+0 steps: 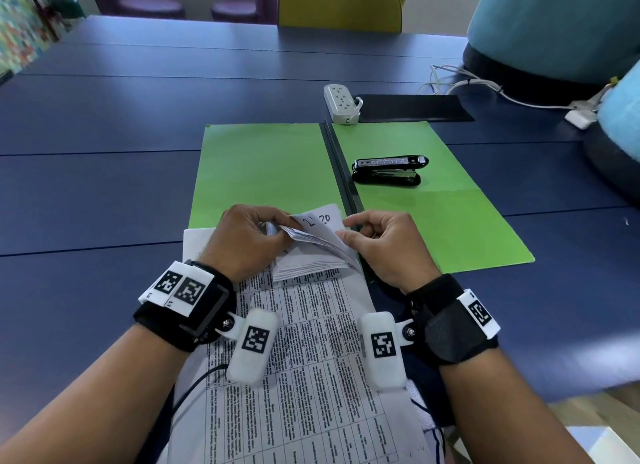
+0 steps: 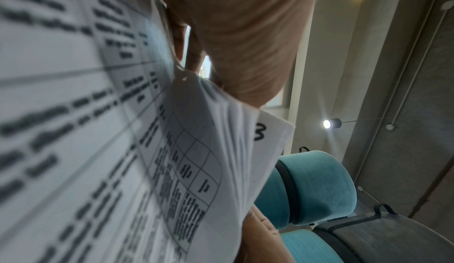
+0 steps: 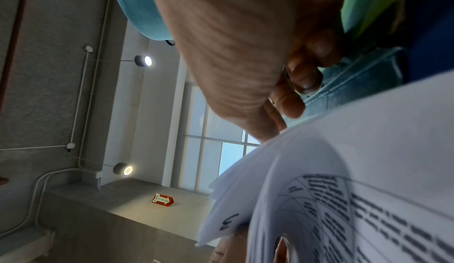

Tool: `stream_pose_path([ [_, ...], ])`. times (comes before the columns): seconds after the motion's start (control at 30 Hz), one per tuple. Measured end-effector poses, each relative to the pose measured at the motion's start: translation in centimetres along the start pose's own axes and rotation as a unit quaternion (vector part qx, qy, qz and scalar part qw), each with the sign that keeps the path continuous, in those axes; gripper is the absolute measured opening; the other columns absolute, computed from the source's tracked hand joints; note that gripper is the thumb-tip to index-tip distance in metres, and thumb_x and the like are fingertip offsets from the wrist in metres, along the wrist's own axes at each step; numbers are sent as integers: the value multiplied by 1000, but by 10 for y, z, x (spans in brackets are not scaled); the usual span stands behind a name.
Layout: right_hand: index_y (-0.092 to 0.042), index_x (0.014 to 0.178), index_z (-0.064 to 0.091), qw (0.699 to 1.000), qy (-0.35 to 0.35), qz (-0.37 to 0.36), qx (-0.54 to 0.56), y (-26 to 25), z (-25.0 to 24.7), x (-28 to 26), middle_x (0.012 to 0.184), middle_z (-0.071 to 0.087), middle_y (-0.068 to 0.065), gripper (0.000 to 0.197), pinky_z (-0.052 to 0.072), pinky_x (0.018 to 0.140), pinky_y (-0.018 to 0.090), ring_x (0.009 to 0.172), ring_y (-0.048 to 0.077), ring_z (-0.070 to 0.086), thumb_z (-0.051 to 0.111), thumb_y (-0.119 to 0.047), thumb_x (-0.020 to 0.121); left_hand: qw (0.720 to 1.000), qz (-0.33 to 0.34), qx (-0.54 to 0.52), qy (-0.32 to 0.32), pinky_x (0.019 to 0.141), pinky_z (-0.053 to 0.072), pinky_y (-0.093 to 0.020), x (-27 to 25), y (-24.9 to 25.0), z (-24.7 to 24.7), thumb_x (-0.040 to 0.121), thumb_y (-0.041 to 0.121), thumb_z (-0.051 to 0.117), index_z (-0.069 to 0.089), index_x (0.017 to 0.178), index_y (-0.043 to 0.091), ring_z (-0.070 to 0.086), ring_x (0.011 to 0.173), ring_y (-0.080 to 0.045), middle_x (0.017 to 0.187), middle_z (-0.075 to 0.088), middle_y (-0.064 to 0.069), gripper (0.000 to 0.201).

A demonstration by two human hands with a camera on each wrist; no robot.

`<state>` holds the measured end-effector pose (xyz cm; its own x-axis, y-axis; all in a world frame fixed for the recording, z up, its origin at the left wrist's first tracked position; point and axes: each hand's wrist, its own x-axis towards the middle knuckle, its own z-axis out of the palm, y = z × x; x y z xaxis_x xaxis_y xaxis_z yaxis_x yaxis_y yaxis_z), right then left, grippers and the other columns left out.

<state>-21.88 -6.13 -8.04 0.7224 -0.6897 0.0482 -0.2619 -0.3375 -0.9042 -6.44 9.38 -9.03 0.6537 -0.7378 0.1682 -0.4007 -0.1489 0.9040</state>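
Observation:
A stack of printed sheets [image 1: 304,328] with tables of text lies from my lap onto the blue table's [image 1: 104,186] near edge. Its far ends are bent up and fanned [image 1: 313,255], and one corner bears handwritten numbers. My left hand [image 1: 277,228] curls round the fanned ends from the left, thumb on top. My right hand [image 1: 348,230] pinches the sheets' right edge with thumb and forefinger. In the left wrist view the left hand [image 2: 240,53] presses the sheets [image 2: 103,131]. The right wrist view shows the right hand [image 3: 245,57] above the curled sheets [image 3: 380,146].
An open green folder [image 1: 263,165] with a dark spine lies just beyond the hands. A black stapler [image 1: 388,170] rests on its right half. Farther back are a white power strip [image 1: 341,103], a black mat [image 1: 412,108] and white cables. Teal chairs [image 1: 554,23] stand at the right.

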Motion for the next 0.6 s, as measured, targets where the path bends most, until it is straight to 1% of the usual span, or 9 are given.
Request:
stream_pose_path([
  [0.13, -14, 89, 77, 1000, -8, 11, 1, 0, 0, -1, 64, 60, -2, 13, 42, 53, 15, 53, 5, 47, 81, -24, 81, 1000, -3, 3, 2, 76, 57, -64, 0, 1, 0, 71, 31, 73, 80, 79, 38, 69, 81, -47, 83, 78, 10, 12],
  [0.23, -19, 81, 77, 1000, -13, 6, 20, -1, 2, -2, 61, 60, 0, 4, 42, 55, 21, 55, 9, 48, 81, -18, 81, 1000, 1, 3, -2, 75, 57, -65, 0, 1, 0, 67, 42, 70, 80, 80, 40, 68, 80, -48, 81, 78, 8, 17],
  [0.3, -22, 76, 76, 1000, -12, -4, 27, -2, 2, -2, 56, 59, -7, 10, 41, 53, 20, 52, 6, 47, 81, -14, 80, 1000, 4, 2, -3, 75, 57, -63, -1, 1, 0, 66, 45, 68, 80, 80, 40, 69, 80, -46, 81, 78, 8, 19],
  [0.33, -23, 73, 76, 999, -13, -11, 27, -3, 2, -3, 53, 59, -11, 14, 40, 52, 17, 49, 3, 46, 80, -12, 80, 1000, 4, 3, -3, 75, 58, -62, -1, 2, 0, 66, 43, 69, 80, 80, 40, 70, 81, -45, 81, 78, 8, 17],
  [0.37, -24, 70, 75, 999, -15, -20, 26, -4, 1, -3, 52, 60, -11, 18, 40, 50, 16, 48, 1, 45, 80, -10, 80, 1000, 4, 4, -3, 76, 58, -62, -1, 2, 0, 69, 38, 71, 80, 80, 40, 71, 82, -44, 81, 78, 9, 14],
  [0.4, -24, 68, 75, 999, -19, -29, 25, -5, 1, -4, 53, 62, -8, 20, 41, 51, 17, 48, 1, 45, 80, -9, 79, 1000, 2, 2, -2, 76, 58, -61, -1, 1, 0, 72, 33, 73, 80, 80, 39, 71, 83, -43, 82, 78, 9, 13],
  [0.43, -24, 67, 75, 999, -23, -37, 24, -6, 0, -4, 56, 65, -2, 20, 42, 51, 20, 50, 2, 47, 80, -8, 79, 1000, 2, 1, -1, 76, 58, -61, -1, 1, 0, 73, 30, 74, 80, 80, 39, 71, 83, -42, 82, 79, 9, 13],
  [0.5, -22, 70, 76, 998, -36, -50, 25, -8, 0, -6, 66, 71, 7, 16, 45, 54, 23, 53, 4, 50, 80, -9, 79, 1000, 2, 2, -2, 75, 58, -61, -1, 0, -1, 69, 38, 72, 80, 80, 38, 72, 84, -42, 83, 79, 9, 14],
  [0.6, -23, 76, 78, 996, -44, -66, 32, -9, -1, -7, 78, 72, 9, 15, 48, 61, 27, 62, 10, 54, 80, -8, 79, 1000, -1, -7, 2, 74, 59, -58, -1, 0, 0, 64, 44, 66, 81, 79, 32, 72, 84, -39, 83, 79, 8, 25],
])
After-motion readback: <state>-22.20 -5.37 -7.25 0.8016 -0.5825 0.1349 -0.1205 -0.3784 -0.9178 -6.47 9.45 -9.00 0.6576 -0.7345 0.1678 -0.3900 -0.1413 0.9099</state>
